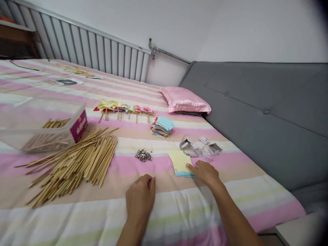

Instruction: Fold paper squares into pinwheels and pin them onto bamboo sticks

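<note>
Two hands on striped bed sheet (77,222): right hand (205,172) open, fingertips on yellow paper square (180,160); left hand (140,198) loosely curled, empty, nr metal pins (144,155).

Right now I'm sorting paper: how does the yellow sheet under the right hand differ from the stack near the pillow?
The yellow sheet lies flat and nearly alone, with only a blue sheet under it; the stack is a thick, fanned, many-coloured pile. The right hand touches the sheet; nothing touches the stack. Both lie on the striped bedspread.
</note>
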`<state>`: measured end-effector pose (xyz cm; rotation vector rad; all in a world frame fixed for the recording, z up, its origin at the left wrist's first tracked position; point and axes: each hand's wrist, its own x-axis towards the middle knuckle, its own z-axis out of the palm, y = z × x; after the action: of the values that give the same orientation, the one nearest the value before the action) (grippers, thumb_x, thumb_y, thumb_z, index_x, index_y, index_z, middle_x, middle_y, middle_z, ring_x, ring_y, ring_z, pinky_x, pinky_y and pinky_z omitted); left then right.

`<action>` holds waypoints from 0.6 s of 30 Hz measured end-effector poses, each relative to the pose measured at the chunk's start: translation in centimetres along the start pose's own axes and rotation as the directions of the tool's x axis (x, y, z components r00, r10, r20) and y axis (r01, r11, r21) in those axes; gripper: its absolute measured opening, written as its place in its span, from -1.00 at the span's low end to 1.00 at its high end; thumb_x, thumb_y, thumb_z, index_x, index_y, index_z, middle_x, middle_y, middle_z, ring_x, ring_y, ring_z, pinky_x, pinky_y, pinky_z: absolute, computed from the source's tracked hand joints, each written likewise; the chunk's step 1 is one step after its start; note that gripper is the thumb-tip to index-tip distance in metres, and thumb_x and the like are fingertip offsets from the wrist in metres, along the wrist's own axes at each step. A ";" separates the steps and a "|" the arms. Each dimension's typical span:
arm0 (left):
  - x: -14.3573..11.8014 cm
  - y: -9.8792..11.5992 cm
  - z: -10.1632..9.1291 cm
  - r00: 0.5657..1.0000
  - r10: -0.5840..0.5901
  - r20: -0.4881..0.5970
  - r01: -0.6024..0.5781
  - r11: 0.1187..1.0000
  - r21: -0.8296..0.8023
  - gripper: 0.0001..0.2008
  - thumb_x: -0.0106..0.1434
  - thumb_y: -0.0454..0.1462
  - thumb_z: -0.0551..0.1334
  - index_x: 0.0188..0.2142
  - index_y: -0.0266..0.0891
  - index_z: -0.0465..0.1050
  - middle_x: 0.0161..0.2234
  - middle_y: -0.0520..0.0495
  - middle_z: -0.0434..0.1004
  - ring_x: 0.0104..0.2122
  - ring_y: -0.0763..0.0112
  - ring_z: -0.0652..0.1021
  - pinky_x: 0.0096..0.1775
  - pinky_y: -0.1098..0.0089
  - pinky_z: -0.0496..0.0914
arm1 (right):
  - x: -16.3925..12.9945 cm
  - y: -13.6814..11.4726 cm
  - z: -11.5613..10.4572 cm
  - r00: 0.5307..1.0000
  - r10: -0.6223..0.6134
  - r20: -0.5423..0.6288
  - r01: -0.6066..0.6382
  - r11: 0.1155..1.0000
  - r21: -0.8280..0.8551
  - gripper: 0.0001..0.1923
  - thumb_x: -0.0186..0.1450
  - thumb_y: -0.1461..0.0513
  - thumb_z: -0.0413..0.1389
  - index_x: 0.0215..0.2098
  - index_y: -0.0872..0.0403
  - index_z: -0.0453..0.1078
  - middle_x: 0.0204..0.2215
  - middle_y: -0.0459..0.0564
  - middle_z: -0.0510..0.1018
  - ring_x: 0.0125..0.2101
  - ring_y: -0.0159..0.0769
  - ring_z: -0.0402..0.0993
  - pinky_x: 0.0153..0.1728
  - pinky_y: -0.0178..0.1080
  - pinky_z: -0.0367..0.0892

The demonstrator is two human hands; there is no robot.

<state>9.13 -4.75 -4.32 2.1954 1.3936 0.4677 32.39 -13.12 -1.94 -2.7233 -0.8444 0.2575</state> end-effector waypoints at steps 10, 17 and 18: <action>0.7 -0.7 0.2 0.997 -0.030 -0.070 0.019 0.988 -0.155 -0.76 0.22 -0.17 0.08 -0.48 -0.14 0.45 -0.58 0.02 0.49 -0.52 0.34 0.47 -0.46 0.42 0.17 | 0.3 -1.8 3.4 0.960 -0.240 0.145 0.111 0.800 0.589 -0.62 0.18 0.23 0.04 -0.04 0.12 0.36 -0.12 0.06 0.58 -0.17 -0.20 0.55 -0.20 -0.24 0.42; 2.4 -0.5 -0.8 0.995 -0.005 -0.097 -0.011 0.987 -0.162 -0.73 0.21 -0.12 0.08 -0.39 -0.16 0.50 -0.53 -0.01 0.54 -0.47 0.34 0.51 -0.42 0.43 0.23 | 4.9 -6.3 2.3 0.978 -0.210 0.019 0.138 0.706 0.694 -0.62 0.20 0.26 0.02 -0.01 0.14 0.33 -0.10 0.07 0.56 -0.19 -0.23 0.54 -0.26 -0.30 0.42; 2.9 -0.3 -1.1 0.995 -0.003 -0.102 -0.013 0.987 -0.159 -0.72 0.22 -0.12 0.07 -0.39 -0.17 0.50 -0.53 -0.01 0.54 -0.47 0.34 0.50 -0.41 0.43 0.23 | 5.8 -6.8 2.4 0.982 -0.188 0.002 0.137 0.724 0.676 -0.63 0.19 0.26 0.04 -0.03 0.15 0.35 -0.11 0.09 0.57 -0.19 -0.21 0.54 -0.26 -0.29 0.41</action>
<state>9.56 -1.80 -3.56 2.0721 1.3537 0.6778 32.94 -3.94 -2.60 -1.9515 -0.8011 0.5128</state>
